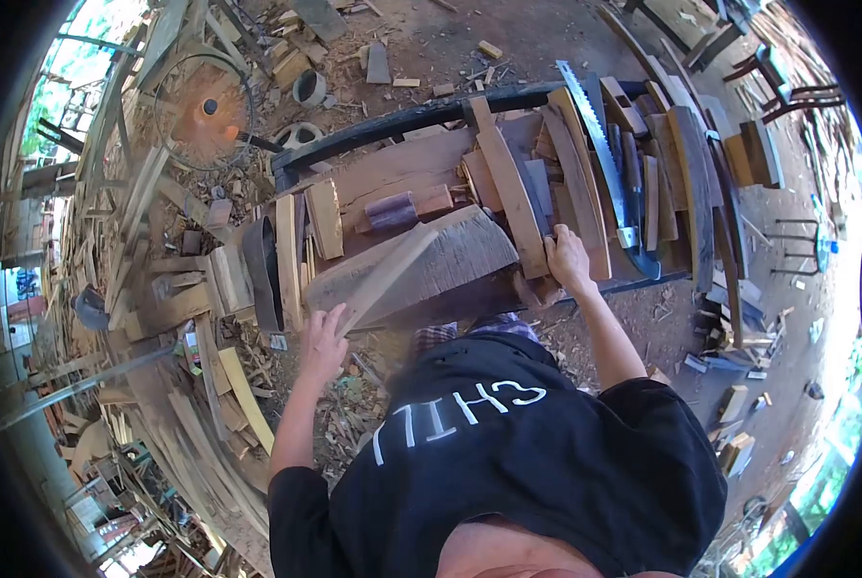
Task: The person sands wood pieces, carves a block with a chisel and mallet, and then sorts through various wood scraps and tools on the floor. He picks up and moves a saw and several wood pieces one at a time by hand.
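Curling our R hand (568, 262) by the curved slat (506, 173), w/ L fingers (317, 325) at the thin strip (388, 275) angled over the weathered board (469, 252), we can't tell if either's clenched; steady, light pressure's prob. best.

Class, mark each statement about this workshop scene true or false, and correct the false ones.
1. The left hand is at one end of a pale strip of wood. True.
2. The right hand grips the saw. False: the saw lies among wood pieces, farther right, with neither hand on it.
3. The fan is left of the workbench. True.
4. The T-shirt is plain white. False: it is black with white lettering.
5. Wood scraps litter the ground beyond the workbench. True.
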A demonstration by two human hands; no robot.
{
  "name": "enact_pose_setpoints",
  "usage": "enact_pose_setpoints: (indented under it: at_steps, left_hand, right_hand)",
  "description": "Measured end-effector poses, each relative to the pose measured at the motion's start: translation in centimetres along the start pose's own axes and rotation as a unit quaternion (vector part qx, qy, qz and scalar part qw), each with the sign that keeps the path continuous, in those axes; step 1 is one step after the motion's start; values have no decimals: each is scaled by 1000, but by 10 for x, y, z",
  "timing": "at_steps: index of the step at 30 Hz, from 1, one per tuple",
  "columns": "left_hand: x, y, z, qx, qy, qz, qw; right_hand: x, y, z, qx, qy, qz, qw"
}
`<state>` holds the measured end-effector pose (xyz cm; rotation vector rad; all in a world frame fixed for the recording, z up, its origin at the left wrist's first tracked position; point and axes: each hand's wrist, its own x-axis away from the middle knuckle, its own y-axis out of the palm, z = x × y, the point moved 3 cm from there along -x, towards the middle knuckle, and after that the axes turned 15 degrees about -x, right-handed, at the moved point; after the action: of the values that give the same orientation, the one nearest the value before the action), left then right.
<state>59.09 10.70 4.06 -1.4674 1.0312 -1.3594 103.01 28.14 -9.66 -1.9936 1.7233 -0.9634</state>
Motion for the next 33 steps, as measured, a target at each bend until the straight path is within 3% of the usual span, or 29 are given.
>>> enact_pose_setpoints:
  at_steps: [4, 5, 8, 10, 13, 15, 16, 19, 22, 28, 33]
  left_hand:
    - [-2, -58, 14, 48, 64, 2, 997]
    - [-4, -75, 20, 62, 67, 12, 996]
    - [-13, -122, 44, 103, 69, 4, 992]
    - [-17, -138, 50, 122, 53, -15, 991]
    - [-20, -140, 46, 168, 34, -68, 983]
    - [-21, -117, 33, 355, -11, -131, 926]
    - [-22, -112, 31, 351, -15, -131, 927]
    - [-23, -95, 31, 450, -50, -242, 858]
    - [-23, -72, 27, 479, -59, -272, 832]
    - [-28, -32, 10, 513, -86, -296, 801]
    - [-33, -9, -13, 519, -160, -210, 813]
  right_hand:
    - [4, 6, -4, -24, 46, -9, 999]
    - [9, 1, -5, -26, 4, 14, 1000]
    - [15, -29, -14, -47, -78, 131, 987]
    - [13, -59, -10, 23, -109, 235, 965]
    - [7, -94, 30, 79, -82, 361, 925]
    - [6, -109, 51, 101, -5, 361, 927]
    - [4, -112, 62, 99, 28, 358, 928]
    - [-7, -111, 93, 73, 38, 343, 936]
    - [-12, -114, 104, 52, 35, 318, 946]
    - [-51, -122, 108, 43, 15, 298, 953]
    - [-86, -122, 116, 19, -2, 252, 967]
